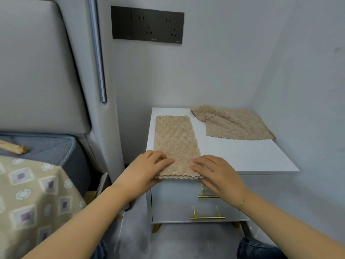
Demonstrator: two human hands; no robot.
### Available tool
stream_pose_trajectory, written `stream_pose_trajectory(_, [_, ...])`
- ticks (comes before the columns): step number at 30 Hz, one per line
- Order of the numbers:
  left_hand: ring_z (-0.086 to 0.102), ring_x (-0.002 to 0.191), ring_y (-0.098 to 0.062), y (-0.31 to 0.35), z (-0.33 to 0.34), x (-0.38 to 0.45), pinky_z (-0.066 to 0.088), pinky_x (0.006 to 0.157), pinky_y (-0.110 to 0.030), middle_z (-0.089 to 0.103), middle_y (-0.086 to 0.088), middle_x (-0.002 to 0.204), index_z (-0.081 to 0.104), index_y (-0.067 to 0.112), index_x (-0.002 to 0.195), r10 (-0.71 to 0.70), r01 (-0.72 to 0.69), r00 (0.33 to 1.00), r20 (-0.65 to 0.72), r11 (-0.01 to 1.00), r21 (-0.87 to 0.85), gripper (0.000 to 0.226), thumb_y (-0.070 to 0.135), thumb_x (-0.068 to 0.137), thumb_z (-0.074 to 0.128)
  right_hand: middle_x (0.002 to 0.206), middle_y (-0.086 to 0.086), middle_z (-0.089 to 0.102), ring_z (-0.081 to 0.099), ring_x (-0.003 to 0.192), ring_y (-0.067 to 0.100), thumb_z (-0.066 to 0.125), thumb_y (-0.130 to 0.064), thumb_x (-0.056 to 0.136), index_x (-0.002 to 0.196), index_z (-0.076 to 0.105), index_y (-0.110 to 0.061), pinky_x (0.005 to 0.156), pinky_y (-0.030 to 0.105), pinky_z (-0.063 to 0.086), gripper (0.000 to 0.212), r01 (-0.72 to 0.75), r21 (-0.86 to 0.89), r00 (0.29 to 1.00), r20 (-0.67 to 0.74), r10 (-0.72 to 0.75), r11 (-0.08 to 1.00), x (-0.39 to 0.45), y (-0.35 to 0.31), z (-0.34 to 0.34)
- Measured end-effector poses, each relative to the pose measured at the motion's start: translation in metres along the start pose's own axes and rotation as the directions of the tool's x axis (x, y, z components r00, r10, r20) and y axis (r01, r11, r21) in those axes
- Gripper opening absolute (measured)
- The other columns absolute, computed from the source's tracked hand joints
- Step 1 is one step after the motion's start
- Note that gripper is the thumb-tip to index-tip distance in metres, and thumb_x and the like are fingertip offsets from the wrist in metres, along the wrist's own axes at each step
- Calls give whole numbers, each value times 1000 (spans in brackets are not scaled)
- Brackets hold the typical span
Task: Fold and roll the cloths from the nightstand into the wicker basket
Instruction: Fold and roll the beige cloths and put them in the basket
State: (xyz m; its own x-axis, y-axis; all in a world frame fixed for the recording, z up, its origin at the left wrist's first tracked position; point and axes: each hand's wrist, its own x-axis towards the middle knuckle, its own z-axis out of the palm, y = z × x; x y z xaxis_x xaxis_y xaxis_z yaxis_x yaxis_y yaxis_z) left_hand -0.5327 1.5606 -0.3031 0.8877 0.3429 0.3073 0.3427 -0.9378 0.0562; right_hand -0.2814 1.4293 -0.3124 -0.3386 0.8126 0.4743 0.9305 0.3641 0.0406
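Now both hands sit at the near end of a folded tan cloth (176, 144) that lies lengthwise along the left part of the white nightstand (242, 156). The cloth is doubled into a long narrow strip, its scalloped near edges stacked and hanging just over the front lip of the tabletop. The left hand (143, 169) grips the near left corner: its fingers curl over the top of the fabric while the thumb side goes underneath the edge. The right hand (216, 174) lies on the near right corner with fingers fairly straight and slightly spread, pressing down on the fabric; whether its thumb tucks under the edge cannot be told. A thin bracelet (242, 201) circles the right wrist.

A second tan cloth (233, 123) lies at the back right corner of the nightstand, near both walls, loosely folded with one flap turned over itself. It is well apart from the strip being worked.

Below the tabletop, two drawer fronts carry gold bar handles (207, 217), and gold legs show at the base. A dark panel of wall sockets (147, 25) is mounted above. To the left stand a grey padded headboard (41, 71) and a bed with a patterned beige cover (33, 202). The wicker basket is out of view.
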Motion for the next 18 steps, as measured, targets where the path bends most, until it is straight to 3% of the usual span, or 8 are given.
stream_pose_trajectory(3, [56,106,-17,-3,7,-2,52,81,-36,58,5,120,57,25,129,-19,13,994,-109,998,-54,58,22,76,79,122,-3,62,55,111,17,72,-15,82,119,65,-17,91,30,45,38,-34,41,999,-41,35,999,0,2,5])
stream_pose_trajectory(6, [55,101,-7,0,3,-2,50,82,-31,63,11,110,68,25,112,-114,70,973,-201,975,-211,31,19,82,73,109,-7,68,55,101,11,68,-19,83,107,71,-17,85,26,44,23,-121,155,986,-97,137,980,3,2,4])
stream_pose_trajectory(9, [56,92,-1,6,-4,0,48,81,-22,68,16,96,74,24,96,-291,199,941,-175,891,-408,12,28,84,71,96,-13,68,53,94,5,64,-37,85,97,74,-18,82,22,44,24,-267,357,947,-74,312,895,8,-2,-1])
stream_pose_trajectory(12, [60,76,0,10,-12,3,45,67,-15,68,16,75,74,20,84,-479,363,877,-40,713,-600,12,32,82,74,85,-10,63,54,89,8,71,-33,83,90,73,-16,81,24,44,19,-443,532,857,17,514,721,14,-5,-5])
stream_pose_trajectory(15, [55,59,0,11,-16,8,40,58,-12,63,16,61,71,16,77,-554,447,832,38,627,-638,20,34,84,72,82,3,63,56,85,14,66,-32,87,86,72,-13,79,29,44,20,-502,596,823,108,558,626,22,-3,-5])
stream_pose_trajectory(18, [60,66,-21,9,-12,13,48,64,-32,66,-7,71,66,3,79,-641,516,767,41,576,-634,41,44,83,70,71,12,59,52,72,20,62,-39,89,76,64,-5,68,32,40,37,-540,605,799,149,582,586,31,1,0])
